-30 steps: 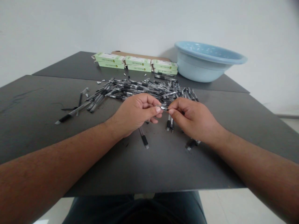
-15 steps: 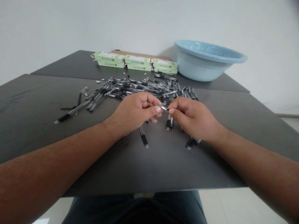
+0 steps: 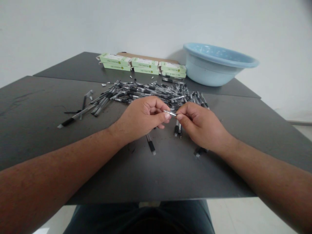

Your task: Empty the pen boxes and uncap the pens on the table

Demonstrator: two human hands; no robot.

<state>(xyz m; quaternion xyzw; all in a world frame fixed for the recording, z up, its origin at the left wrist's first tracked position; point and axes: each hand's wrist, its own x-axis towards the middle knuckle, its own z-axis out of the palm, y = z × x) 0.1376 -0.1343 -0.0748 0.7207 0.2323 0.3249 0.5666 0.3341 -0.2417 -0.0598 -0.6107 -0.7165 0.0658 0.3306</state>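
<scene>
Between my two hands a pen [image 3: 172, 113] is held above the table, mostly hidden by the fingers; a short shiny length of it shows. My left hand [image 3: 148, 115] pinches one end between thumb and forefinger. My right hand [image 3: 201, 125] is closed on the other end, thumb against the fingers. Behind both hands spreads a heap of clear pens with black grips [image 3: 143, 89]. A single pen with a black grip [image 3: 150, 145] lies below my left hand, and two more pens [image 3: 178, 127] stick out between the hands.
Light green boxes [image 3: 146, 66] stand in stacks at the back of the dark table [image 3: 156, 178]. A blue basin [image 3: 207, 70] is at the back right. Loose pens [image 3: 69, 121] and small white tips [image 3: 104, 84] lie left of the heap.
Slightly more of the shiny length now shows between the fingertips of my two hands. Otherwise both hands stay nearly where they were, and the view shifts slightly.
</scene>
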